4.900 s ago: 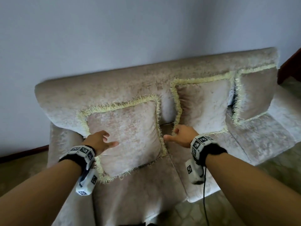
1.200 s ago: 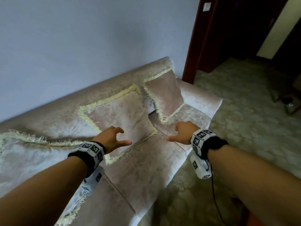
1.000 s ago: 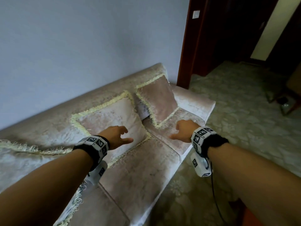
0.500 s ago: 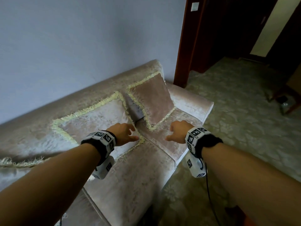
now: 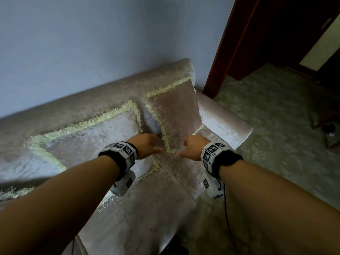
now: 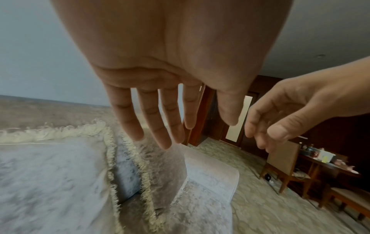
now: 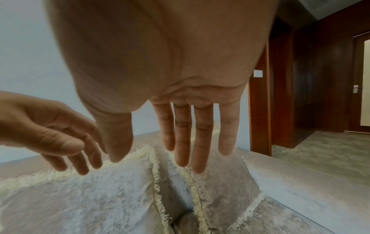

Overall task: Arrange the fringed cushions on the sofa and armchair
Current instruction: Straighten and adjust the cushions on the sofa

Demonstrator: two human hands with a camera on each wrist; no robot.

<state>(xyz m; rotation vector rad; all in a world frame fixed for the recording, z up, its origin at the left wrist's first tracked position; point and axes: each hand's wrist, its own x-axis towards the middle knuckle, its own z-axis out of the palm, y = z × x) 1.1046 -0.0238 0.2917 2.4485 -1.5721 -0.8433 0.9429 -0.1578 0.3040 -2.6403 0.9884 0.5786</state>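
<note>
Two pale pink cushions with cream fringe lean on the sofa (image 5: 114, 92) back. The end cushion (image 5: 176, 115) stands tilted by the right armrest (image 5: 224, 122); the middle cushion (image 5: 88, 138) lies to its left. My left hand (image 5: 147, 146) hovers open at the end cushion's lower left edge, and my right hand (image 5: 191, 148) hovers open at its lower right corner. In the left wrist view the left fingers (image 6: 156, 126) hang straight above the end cushion (image 6: 162, 166). The right wrist view has the right fingers (image 7: 200, 142) straight over the same cushion (image 7: 224, 182). Neither hand holds anything.
The fringe of a third cushion (image 5: 11, 194) shows at the far left. A dark wooden door frame (image 5: 220, 52) stands just past the sofa's right end, with patterned floor (image 5: 276, 126) beyond. A chair (image 6: 284, 164) and a cluttered table (image 6: 328, 159) stand across the room.
Both hands have left the first cushion and moved right along the sofa. In the last half second they closed in on either side of the end cushion's lower edge.
</note>
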